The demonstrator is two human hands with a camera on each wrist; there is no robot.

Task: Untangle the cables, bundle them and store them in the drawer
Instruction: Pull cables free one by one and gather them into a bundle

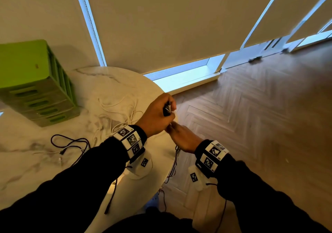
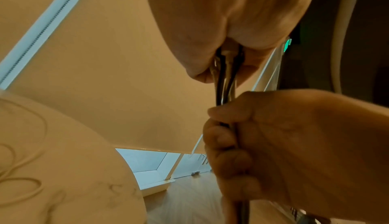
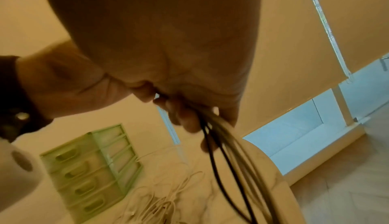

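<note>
Past the round table's right edge, my left hand (image 1: 161, 113) grips the plug ends (image 1: 168, 108) of a bunch of black and white cables (image 2: 224, 84). Just below it my right hand (image 1: 179, 135) is curled round the same bunch (image 3: 219, 137), whose strands hang down beside the table (image 1: 173, 168). A tangle of white cables (image 1: 122, 114) lies on the marble table (image 1: 32, 175). A loose black cable (image 1: 71, 143) lies nearer the front. The green drawer unit (image 1: 36, 85) stands at the table's back left with all its drawers closed.
Wood floor (image 1: 260, 116) spreads to the right of the table. Roller blinds (image 1: 170, 20) cover the windows behind. Thin black leads hang from both wrist cameras, one over the table's front edge (image 1: 111, 196).
</note>
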